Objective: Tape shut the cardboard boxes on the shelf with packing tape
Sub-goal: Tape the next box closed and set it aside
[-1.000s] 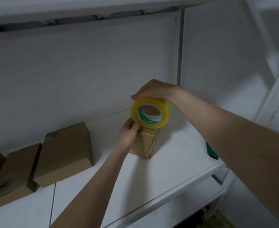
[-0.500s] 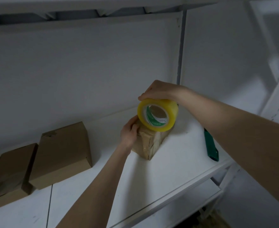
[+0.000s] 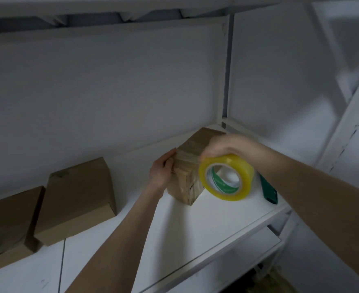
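A small cardboard box (image 3: 192,159) wrapped in shiny tape stands on the white shelf (image 3: 174,233). My left hand (image 3: 161,170) holds its left side, fingers curled against the top edge. My right hand (image 3: 223,145) grips a yellow roll of packing tape (image 3: 227,176) from above, just right of and in front of the box. The roll's open core faces me. Whether tape runs from the roll to the box is blurred.
A larger brown box (image 3: 79,199) lies to the left, with two more boxes (image 3: 11,218) beyond it at the left edge. A green tool (image 3: 268,190) lies on the shelf's right end. A shelf post (image 3: 227,66) rises behind; a lower shelf (image 3: 227,261) shows below.
My right hand has carried the tape roll from above the box down and to the right, in front of its right side. My left hand stays on the box.
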`<action>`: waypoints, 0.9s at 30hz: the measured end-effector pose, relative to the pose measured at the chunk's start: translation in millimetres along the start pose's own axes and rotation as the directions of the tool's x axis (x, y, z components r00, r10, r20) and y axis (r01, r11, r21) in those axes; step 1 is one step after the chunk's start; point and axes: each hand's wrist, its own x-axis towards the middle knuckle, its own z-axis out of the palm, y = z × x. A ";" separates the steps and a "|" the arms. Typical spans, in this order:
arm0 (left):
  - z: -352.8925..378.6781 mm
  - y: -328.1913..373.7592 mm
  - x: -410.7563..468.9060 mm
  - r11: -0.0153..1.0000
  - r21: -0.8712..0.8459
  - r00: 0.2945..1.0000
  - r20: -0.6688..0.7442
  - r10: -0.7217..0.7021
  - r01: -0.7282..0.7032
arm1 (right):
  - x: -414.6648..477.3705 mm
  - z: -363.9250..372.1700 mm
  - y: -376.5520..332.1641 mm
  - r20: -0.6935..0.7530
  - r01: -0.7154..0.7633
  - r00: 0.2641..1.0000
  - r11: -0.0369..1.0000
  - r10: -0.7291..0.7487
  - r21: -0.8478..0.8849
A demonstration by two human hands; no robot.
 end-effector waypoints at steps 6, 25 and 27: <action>0.2 -0.1 -1.1 1.000 0.000 1.000 -0.005 0.009 -0.009 | 15.3 39.1 10.3 -0.042 -0.009 0.999 0.985 0.017 0.171; -8.9 20.2 3.1 0.207 0.905 0.928 0.371 0.042 -0.371 | 49.9 36.2 4.9 -0.084 0.199 0.980 0.846 -0.182 0.494; -11.2 17.5 3.1 0.195 0.910 0.930 0.364 0.050 -0.367 | 50.5 43.5 19.0 -0.079 0.164 0.986 0.769 -0.147 0.617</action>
